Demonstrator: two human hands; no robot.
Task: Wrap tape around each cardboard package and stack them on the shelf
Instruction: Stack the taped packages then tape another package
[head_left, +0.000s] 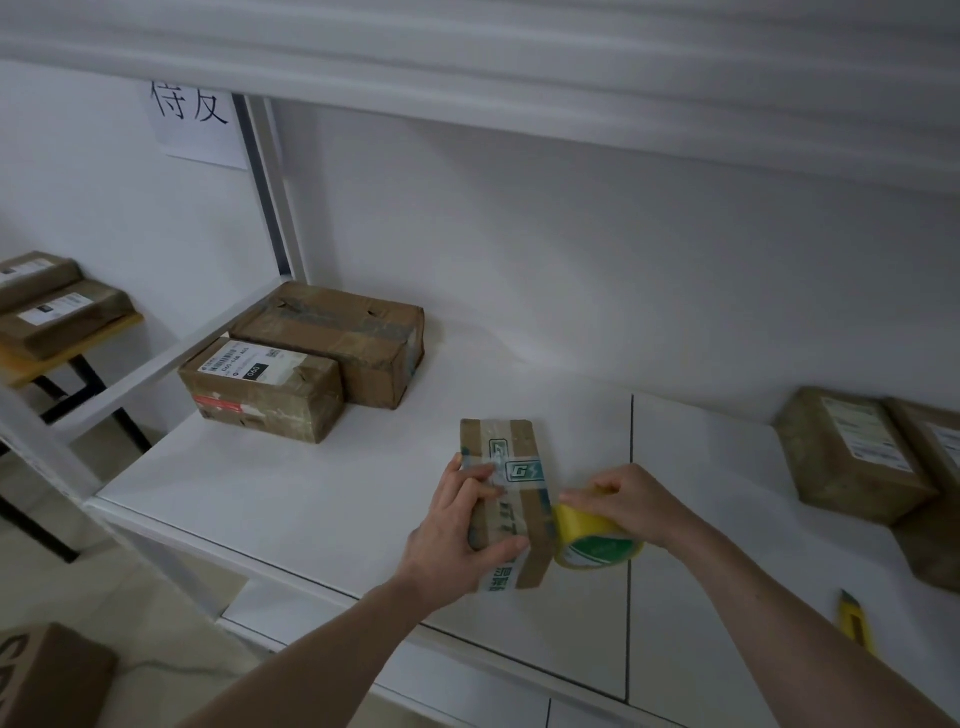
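My left hand (451, 540) reaches in from seven o'clock, forearm angled up, fingers (480, 475) wrapped over the small cardboard package (506, 499) lying on the white shelf (311, 499). At its three o'clock, my right hand (631, 501) grips the yellow tape roll (595, 540), pressed against the package's edge. Two larger packages (306, 364) sit at eleven o'clock.

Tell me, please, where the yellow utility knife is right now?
The yellow utility knife lies on the white shelf at the lower right, beyond the right forearm.
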